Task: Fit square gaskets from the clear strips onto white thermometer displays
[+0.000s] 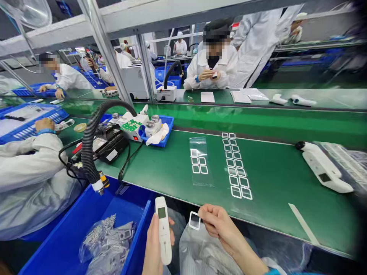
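My left hand (153, 248) is closed round a white handheld device (163, 229) with a small grey screen, held upright below the table edge. My right hand (219, 223) pinches a small square white frame (194, 220) beside the device's top. On the green table (177, 172) ahead, several more square frames (235, 165) lie in two columns. To their left lies a clear plastic strip (200, 161) with several frames on it.
A blue bin (86, 214) holding plastic-bagged parts sits at lower left under a black corrugated hose (88, 141). A blue tray (162, 130) with small jars and a circuit board stands behind. Another white device (323, 172) lies at right. Co-workers in white coats sit left and across.
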Available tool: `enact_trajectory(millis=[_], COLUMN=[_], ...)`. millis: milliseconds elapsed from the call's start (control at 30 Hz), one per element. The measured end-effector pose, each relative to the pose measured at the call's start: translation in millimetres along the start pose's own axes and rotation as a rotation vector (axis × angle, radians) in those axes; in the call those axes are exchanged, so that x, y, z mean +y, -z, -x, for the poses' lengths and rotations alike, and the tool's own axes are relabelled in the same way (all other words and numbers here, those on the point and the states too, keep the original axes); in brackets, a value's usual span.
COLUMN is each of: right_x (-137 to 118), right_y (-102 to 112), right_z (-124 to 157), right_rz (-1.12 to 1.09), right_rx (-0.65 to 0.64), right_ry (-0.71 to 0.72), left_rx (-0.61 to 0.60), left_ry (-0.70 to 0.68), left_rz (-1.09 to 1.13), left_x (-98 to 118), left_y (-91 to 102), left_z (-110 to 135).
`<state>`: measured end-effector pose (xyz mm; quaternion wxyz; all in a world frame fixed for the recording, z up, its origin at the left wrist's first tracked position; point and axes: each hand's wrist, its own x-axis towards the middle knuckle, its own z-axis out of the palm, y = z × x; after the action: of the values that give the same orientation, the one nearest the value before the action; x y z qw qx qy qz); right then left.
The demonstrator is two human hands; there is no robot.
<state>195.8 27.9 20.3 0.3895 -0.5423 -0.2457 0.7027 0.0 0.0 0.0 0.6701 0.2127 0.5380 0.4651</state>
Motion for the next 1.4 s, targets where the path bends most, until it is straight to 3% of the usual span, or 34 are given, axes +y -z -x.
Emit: enact_trajectory(millis=[200, 633, 800, 900, 1033, 1400], right_x=[-4.9, -14.9, -17.5, -18.0, -16.9, -19.9], right_y=[6.6, 9.2, 9.4, 10.1, 10.2, 7.4], right_z=[12.2, 18.0, 17.4, 16.9, 16.3, 18.0], right_rz=[-0.057, -0.076, -0.095, -0.111, -0.1, -0.025], right_rx=[0.005, -0.02, -0.008, 0.007, -0.002, -0.013], right_ry=[0.007, 0.055, 0.055, 0.046, 0.043, 0.099], left_rx=[-0.097, -0.198, -0.151, -0.103, -0.073, -0.217], left_ry=[0.07, 0.182, 0.162, 0.098, 0.121, 0.219], left_rz=[-0.014, -0.022, -0.007, 0.013, 0.047, -0.063], left_x=[8.4, 0.1, -0.8, 5.5, 15.7, -2.9], left_y=[-26.4, -44.9, -45.0, -41.6, -38.4, -46.4], left_z=[13.9, 18.4, 17.8, 17.9, 18.2, 18.3])
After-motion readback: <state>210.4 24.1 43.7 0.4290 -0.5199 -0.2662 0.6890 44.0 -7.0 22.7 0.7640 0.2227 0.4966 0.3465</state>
